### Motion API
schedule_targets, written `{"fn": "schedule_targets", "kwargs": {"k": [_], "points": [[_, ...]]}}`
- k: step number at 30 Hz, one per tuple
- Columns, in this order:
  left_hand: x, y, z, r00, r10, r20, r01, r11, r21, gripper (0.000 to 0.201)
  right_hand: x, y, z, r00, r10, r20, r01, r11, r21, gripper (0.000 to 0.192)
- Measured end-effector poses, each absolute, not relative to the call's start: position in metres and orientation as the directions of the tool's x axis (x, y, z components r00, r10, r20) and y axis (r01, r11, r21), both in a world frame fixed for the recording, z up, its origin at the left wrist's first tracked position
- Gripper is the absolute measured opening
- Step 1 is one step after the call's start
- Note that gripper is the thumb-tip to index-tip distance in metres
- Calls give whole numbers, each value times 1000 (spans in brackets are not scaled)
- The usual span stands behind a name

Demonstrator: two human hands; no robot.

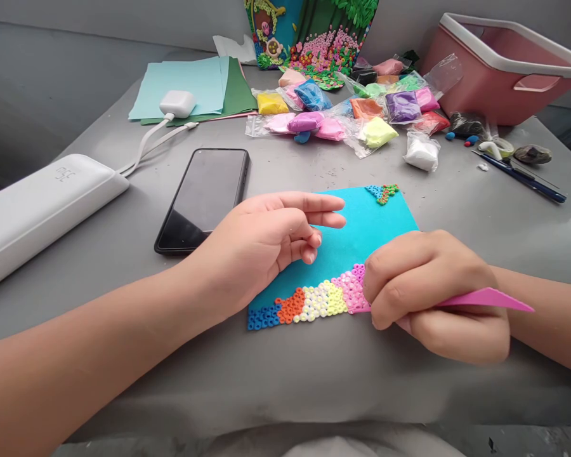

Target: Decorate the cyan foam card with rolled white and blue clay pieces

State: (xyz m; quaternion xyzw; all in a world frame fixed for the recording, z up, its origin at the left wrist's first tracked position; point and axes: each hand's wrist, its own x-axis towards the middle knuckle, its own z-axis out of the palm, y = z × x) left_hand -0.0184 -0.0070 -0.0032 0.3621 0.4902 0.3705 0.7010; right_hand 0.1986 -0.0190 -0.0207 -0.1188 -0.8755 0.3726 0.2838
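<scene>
**Steadying the sheet while the tool works the pink rings**

My right hand [433,295] is clenched around a pink modelling tool [485,298], its flat tail sticking out past my wrist toward the right edge of the surface [480,209]. The working tip is hidden under my fingers, right where they meet the pink patch of the clay ring band [314,301]. I judge that I hold it this low and tight for control over such small pieces.

My left hand [266,244] has a released grip: it holds nothing, the fingers half curled, resting on the left side of the blue foam sheet [361,231]. It looks placed there to keep the sheet from sliding while the tool pushes from the other side.

The sheet lies near the front edge of the surface, just in front of me. The band of rings runs along its near edge in blue, orange, cream, yellow and pink. A small cluster of rings [383,192] sits at its far right corner.

The clay packets [342,111] lie toward the far edge, within reach but clear of my arms. A phone [204,197] lies just left of the sheet, a white case [33,209] at the left edge, and a pink bin [499,70] at the far right corner.
</scene>
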Motion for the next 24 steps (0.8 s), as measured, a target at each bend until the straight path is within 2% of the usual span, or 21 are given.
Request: {"fn": "schedule_targets", "kwargs": {"k": [10,16,24], "points": [[-18,-7,-5,228,878,-421,-160,460,873,32,199,-20,-20,-816,422,394,-7,675,-738,26],[-20,-9,-9,274,874,-402,-113,444,889,30,200,-19,-20,-828,410,382,5,687,-726,25],[-20,-10,-8,286,869,-403,-104,447,889,19,201,-19,-19,-826,414,382,24,704,-710,26]]}}
